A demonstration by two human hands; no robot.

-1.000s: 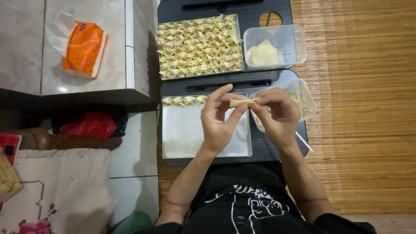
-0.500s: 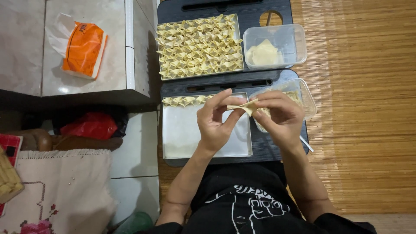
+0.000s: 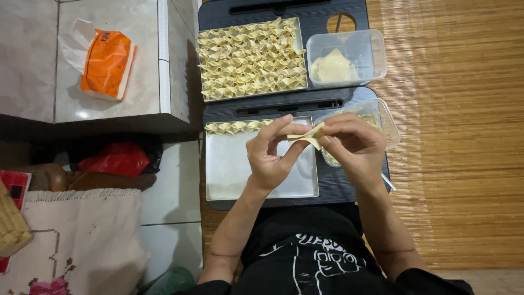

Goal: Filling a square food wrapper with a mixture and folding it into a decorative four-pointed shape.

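Observation:
My left hand point(image 3: 272, 154) and my right hand point(image 3: 352, 146) pinch one pale dumpling wrapper point(image 3: 307, 136) between their fingertips, folded, held above a near white tray point(image 3: 234, 169). A short row of folded dumplings point(image 3: 236, 127) lies along that tray's far edge. A clear tub point(image 3: 383, 117) sits under my right hand, its contents mostly hidden. Farther off, a second tray point(image 3: 250, 57) is packed with several folded dumplings, and a clear container point(image 3: 345, 55) holds a stack of flat wrappers.
Two black boards point(image 3: 322, 19) carry the trays on a woven bamboo mat point(image 3: 458, 136). An orange tissue pack point(image 3: 103, 63) lies on a tiled ledge at left. A red bag point(image 3: 114, 159) and an embroidered cloth point(image 3: 76, 240) lie below it.
Both hands kept working the wrapper between the fingertips; the fold has shifted slightly and the hands sit a touch lower over the tray.

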